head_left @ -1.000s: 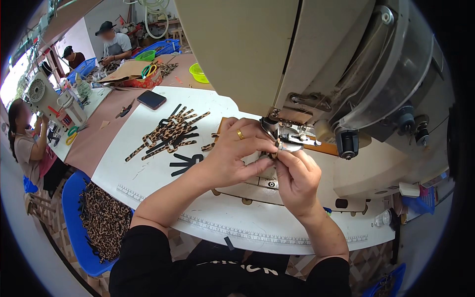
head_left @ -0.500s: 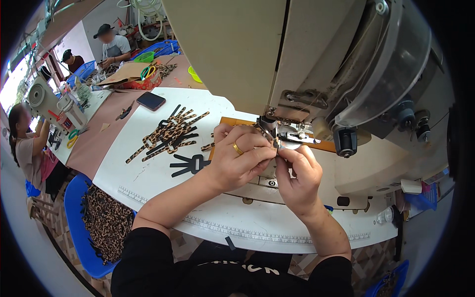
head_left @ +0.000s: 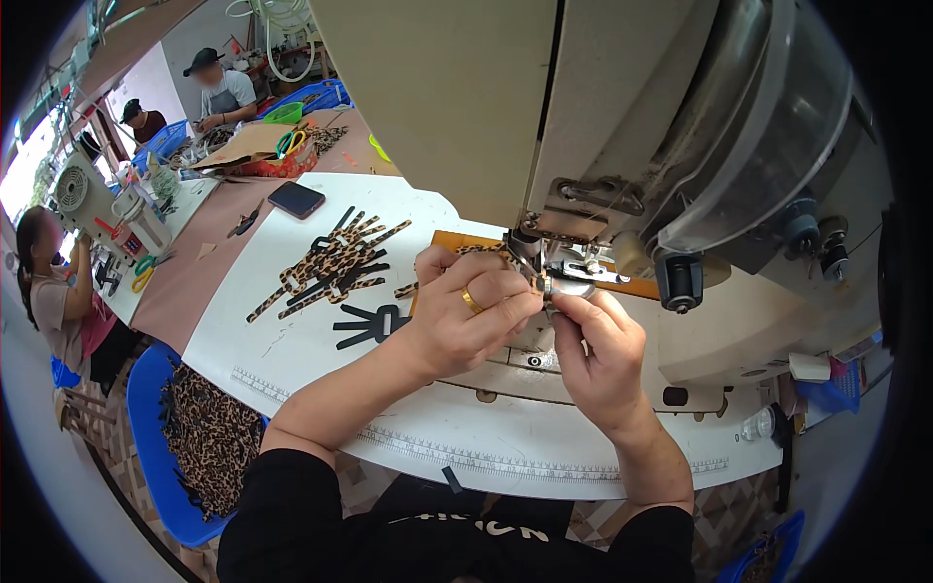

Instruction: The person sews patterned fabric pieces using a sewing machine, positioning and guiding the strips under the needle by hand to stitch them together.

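Note:
Beside the needle area of a sewing machine [head_left: 428, 87], my left hand [head_left: 471, 311] is closed in a pinch. A leopard-print strap [head_left: 481, 250] shows just behind its fingers and seems to run into them. My right hand [head_left: 604, 355] faces it from the other side, index finger and thumb bent together close to the left fingertips. What they pinch is too small to make out. Left of my hands lies a loose pile of leopard-print and black straps [head_left: 335, 260]. Nearer my left forearm is a black piece with several prongs [head_left: 364, 325], partly covered by my wrist.
A phone [head_left: 296, 199] lies on the white table [head_left: 243, 291], which has a ruler strip along its front edge. To the left stands a blue basket [head_left: 146, 428] full of leopard-print pieces. Several people work at the far left. Scissors [head_left: 144, 272] lie on another table.
My right hand has shifted slightly right and down, its fingertips a little farther from the left ones. My left hand has barely moved. More of the leopard-print strap shows behind it.

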`<state>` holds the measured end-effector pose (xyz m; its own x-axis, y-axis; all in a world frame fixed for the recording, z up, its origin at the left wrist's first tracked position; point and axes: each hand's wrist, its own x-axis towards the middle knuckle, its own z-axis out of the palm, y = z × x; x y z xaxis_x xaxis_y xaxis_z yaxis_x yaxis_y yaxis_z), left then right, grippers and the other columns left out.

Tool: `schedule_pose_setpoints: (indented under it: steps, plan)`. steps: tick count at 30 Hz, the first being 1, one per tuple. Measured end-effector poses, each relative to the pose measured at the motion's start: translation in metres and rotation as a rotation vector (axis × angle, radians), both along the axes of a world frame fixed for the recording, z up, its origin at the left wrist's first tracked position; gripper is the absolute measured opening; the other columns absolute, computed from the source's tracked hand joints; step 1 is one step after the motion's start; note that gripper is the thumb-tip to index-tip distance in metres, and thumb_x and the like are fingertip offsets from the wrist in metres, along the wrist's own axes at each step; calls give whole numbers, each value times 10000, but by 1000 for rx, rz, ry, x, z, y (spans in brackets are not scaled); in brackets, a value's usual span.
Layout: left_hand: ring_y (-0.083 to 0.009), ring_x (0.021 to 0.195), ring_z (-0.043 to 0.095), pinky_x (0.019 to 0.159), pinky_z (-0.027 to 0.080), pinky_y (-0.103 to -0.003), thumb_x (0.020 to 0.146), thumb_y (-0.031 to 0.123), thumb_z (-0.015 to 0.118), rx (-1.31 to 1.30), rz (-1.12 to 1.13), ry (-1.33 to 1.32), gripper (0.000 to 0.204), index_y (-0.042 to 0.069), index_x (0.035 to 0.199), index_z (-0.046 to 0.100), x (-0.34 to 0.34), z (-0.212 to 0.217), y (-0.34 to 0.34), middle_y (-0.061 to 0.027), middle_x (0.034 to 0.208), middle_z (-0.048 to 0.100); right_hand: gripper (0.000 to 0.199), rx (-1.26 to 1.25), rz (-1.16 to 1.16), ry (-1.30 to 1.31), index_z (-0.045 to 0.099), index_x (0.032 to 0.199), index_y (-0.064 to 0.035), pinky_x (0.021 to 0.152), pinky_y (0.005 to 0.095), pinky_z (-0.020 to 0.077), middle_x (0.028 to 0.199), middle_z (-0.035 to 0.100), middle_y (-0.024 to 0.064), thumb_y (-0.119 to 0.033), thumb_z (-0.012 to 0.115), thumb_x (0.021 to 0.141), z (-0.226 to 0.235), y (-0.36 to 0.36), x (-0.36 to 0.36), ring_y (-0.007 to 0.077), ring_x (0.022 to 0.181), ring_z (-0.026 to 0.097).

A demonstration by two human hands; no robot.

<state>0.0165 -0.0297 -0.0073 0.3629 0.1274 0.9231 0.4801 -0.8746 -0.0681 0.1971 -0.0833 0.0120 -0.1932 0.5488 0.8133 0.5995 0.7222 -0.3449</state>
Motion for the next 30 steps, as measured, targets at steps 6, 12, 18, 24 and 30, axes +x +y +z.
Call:
schedule_pose_setpoints:
  steps: [6,12,18,24,30]
  plan:
    - [-172,881,568,797,303,-384,684,120,733,-189,-14,34,261,176,929,661,0,15,-2,68,904,607,185,-90,-67,-28,656,947,4,537,311,455,726,615,113,30,667,764,10,-1,14,234,595,602]
    - [-182,902,563,838,308,-400,712,103,720,-235,26,45,242,179,932,654,-5,16,-1,60,897,590,113,-26,-52,41,629,967,38,468,210,320,719,534,36,37,613,855,10,2,20,51,572,431]
    - [-192,901,564,855,322,-399,731,56,679,-339,-74,-25,210,142,919,644,-13,15,3,19,895,594,130,-49,-418,-101,613,951,34,508,191,372,724,594,17,-83,628,897,-11,7,36,38,570,474]
    - [-188,932,573,837,445,-329,828,-12,558,-999,-399,-353,225,22,1047,597,-4,4,18,-84,984,595,124,-238,-74,482,577,890,4,525,207,398,735,602,30,-108,628,904,-14,6,30,50,587,502]
    - [-192,949,589,868,456,-325,863,-6,538,-1259,-694,-427,272,24,1132,571,6,-5,24,-91,1055,592,225,-356,267,836,496,953,-12,665,250,458,834,564,50,-16,665,806,19,-21,9,109,772,563]
